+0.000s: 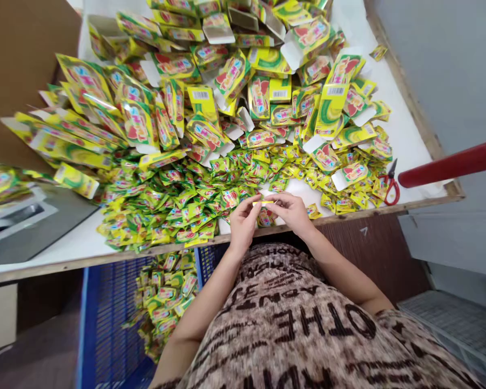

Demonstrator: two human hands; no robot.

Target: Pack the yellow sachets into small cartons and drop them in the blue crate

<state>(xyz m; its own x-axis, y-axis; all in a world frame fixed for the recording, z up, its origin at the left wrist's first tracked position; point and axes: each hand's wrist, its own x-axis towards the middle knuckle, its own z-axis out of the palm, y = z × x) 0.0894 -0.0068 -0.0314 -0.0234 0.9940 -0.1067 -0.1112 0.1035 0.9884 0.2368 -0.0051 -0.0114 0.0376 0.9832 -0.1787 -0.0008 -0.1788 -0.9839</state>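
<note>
At the front edge of the table, my left hand point(243, 220) and my right hand point(294, 212) pinch a small yellow-and-green carton point(266, 218) between them. Its narrow yellow-and-white end faces up between my thumbs, and the fingers hide much of its sides. Whether anything is inside cannot be seen. Close to my left hand spreads a pile of small green and yellow sachets point(162, 208). A few loose yellow sachets point(314, 211) lie to the right of my right hand. Behind the sachets, many printed cartons point(259, 97) are heaped, several with white end flaps open.
Red-handled scissors point(392, 193) lie near the table's right front corner, by a red bar point(449, 165). A blue crate point(101, 324) below the edge contains cartons point(168, 292). A brown cardboard box point(20, 70) and a grey board point(44, 227) are at left.
</note>
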